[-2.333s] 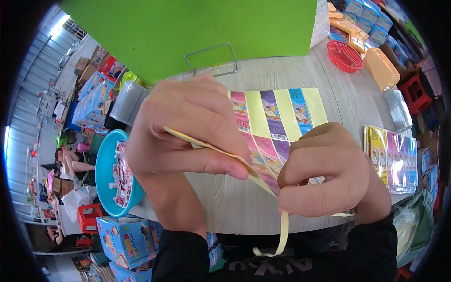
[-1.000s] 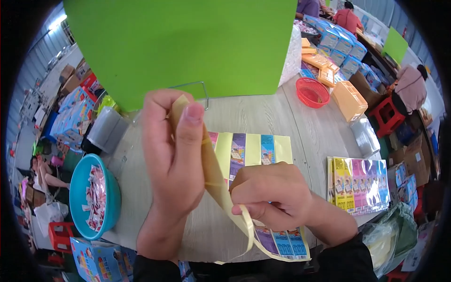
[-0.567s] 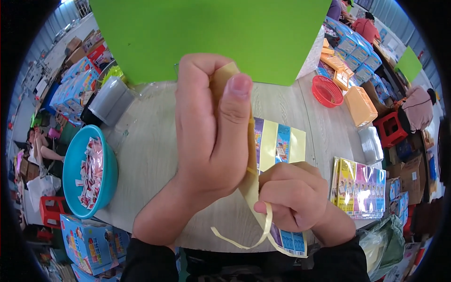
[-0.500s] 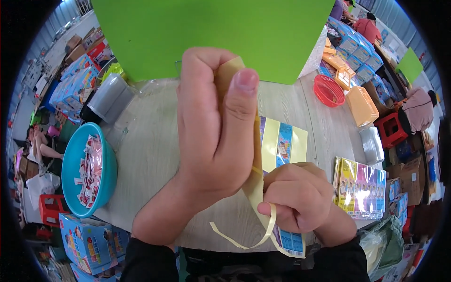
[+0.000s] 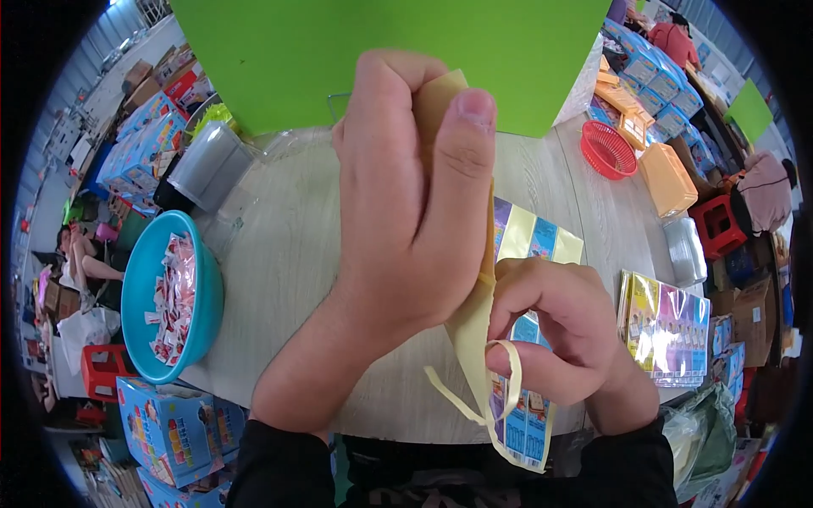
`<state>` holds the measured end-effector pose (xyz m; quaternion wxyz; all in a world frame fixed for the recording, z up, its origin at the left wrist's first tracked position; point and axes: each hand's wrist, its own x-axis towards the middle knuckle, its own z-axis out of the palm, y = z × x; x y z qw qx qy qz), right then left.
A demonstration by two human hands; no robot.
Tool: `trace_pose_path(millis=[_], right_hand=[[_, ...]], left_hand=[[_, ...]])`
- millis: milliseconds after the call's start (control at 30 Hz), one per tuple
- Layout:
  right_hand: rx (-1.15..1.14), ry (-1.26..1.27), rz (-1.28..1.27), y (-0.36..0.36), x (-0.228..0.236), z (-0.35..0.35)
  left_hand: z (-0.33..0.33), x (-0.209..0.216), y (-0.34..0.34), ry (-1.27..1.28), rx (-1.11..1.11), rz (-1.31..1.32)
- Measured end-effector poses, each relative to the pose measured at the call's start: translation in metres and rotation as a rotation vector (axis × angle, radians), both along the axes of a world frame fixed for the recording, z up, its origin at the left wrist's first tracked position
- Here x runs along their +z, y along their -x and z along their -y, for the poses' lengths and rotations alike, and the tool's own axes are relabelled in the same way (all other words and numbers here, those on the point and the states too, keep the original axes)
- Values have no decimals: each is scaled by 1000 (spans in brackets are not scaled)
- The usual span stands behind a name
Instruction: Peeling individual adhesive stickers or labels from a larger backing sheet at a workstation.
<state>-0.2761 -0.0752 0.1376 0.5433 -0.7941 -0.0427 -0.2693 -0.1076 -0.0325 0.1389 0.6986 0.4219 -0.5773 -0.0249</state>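
My left hand (image 5: 406, 203) is closed around a pale yellow sheet (image 5: 467, 339), which stands on edge below its thumb and curls toward the table's near edge. The sheet's lower end shows a colourful print. My right hand (image 5: 559, 330) is curled beside it, thumb and forefinger pinching a narrow pale yellow strip (image 5: 453, 398). That strip loops out of the fingers, and its loose end hangs in front of the sheet. Beyond the right hand shows a printed section with yellow and blue bands (image 5: 555, 244); whether it belongs to the held sheet I cannot tell.
A teal basin (image 5: 212, 296) of small wrapped packets is at the left. A green panel (image 5: 389, 76) stands at the back. To the right are a red basket (image 5: 607, 151), an orange bin (image 5: 667, 179) and a stack of glossy printed sheets (image 5: 665, 326). Other people sit farther off.
Both hands and the sheet sit slightly farther right in the picture, the left hand also higher. The right hand's fingers have shifted to a more open curl, still pinching the strip.
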Motion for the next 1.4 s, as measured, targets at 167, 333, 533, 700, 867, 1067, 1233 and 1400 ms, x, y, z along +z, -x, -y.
trace_pose_path(millis=[167, 333, 533, 700, 867, 1067, 1233, 1400], right_hand=[[-25, -71, -31, 0, -1, -4], [-54, 39, -6, 0, 1, -2], [-60, 208, 104, -3, -3, 3], [-149, 309, 88, -1, 0, -5], [-139, 45, -86, -1, 5, -8], [-59, -13, -151, 1, 4, -3], [-105, 205, 72, -5, -2, -1], [-175, 318, 89, -2, -3, 0]], left_hand=[[3, -1, 0, -7, 56, 64], [6, -3, -1, -25, 181, 192], [12, -8, -4, 14, 64, 104], [7, -1, 3, -12, -42, -50], [4, 2, 2, -12, 13, -72], [10, -2, 2, -2, 38, -12], [5, 5, 2, -39, 22, -62], [12, -2, 0, -38, 35, -78]])
